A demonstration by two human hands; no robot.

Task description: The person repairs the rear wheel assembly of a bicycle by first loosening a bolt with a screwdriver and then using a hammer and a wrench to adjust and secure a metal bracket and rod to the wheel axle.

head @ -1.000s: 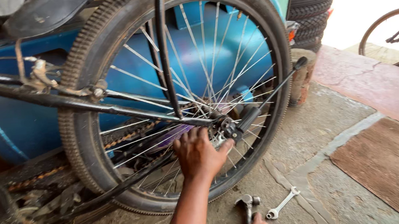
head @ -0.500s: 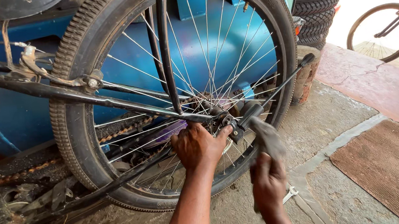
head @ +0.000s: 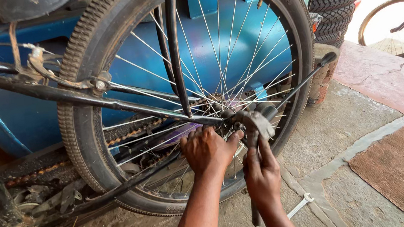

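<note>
Carefully working the rear axle nut of an upturned bicycle with a hammer-headed tool

Steady support matters most: the left hand (head: 208,150) lies flat against the rear wheel (head: 186,95) by the hub (head: 226,114), fingers spread and gripping nothing, bracing the spokes, while the right hand (head: 262,171) is wrapped closed around the handle of the tool (head: 255,123), whose grey head sits right at the axle end beside the chain (head: 131,131); short, square, controlled contact on the nut seems wise, keeping clear of spokes and the bracing fingers. A small spanner (head: 301,205) lies on the concrete floor (head: 329,137) just beside the right wrist
</note>
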